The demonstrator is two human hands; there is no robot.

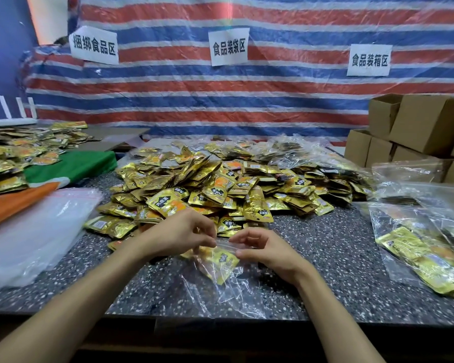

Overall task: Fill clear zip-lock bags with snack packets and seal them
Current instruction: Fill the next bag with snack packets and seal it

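Zip-lock bag [228, 292] — likely limp, light, slippery — pinched at its stiffer mouth strip by curled fingers [207, 227] of left hand [178, 231] and right hand [265, 247].

Two slender forearms are seen, bare along their whole visible length; the left hand [184, 231] and the right hand [262, 247] are likewise bare.

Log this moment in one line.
bag: packets inside | left hand: pinches bag top | right hand: pinches bag top | pile: behind bag
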